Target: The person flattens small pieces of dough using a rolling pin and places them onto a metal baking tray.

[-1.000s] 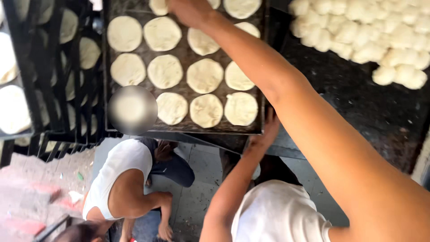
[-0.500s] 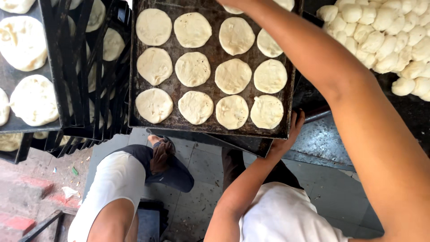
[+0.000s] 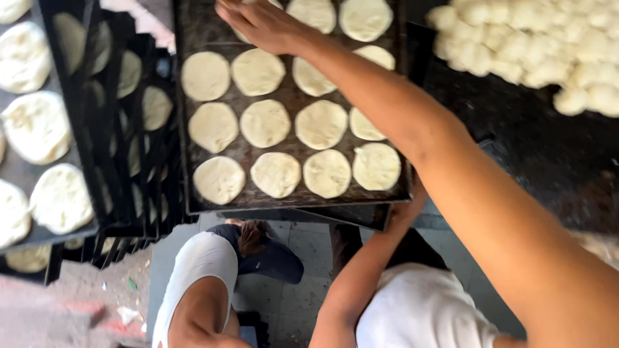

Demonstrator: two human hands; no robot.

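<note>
My right hand [image 3: 261, 26] reaches out from the lower right and lies palm down on a flat dough disc [image 3: 248, 32] in the far row of a dark baking tray [image 3: 193, 193]. The tray carries several round flattened dough discs [image 3: 275, 174] in rows. My fingers are spread flat and grip nothing. My left hand is out of view. Below the tray, a co-worker in a white shirt [image 3: 419, 309] reaches up, and that person's hand [image 3: 407, 205] holds the tray's near right corner.
A stack of dark trays [image 3: 97, 193] with more dough discs stands on the left. Several dough balls [image 3: 535, 45] are piled on a dark surface at the upper right. Another person in a white top [image 3: 196, 277] bends over the tiled floor below.
The tray now appears closer and lower in view. My right hand has come back into sight on the far row. The person on the left has shifted below the tray.
</note>
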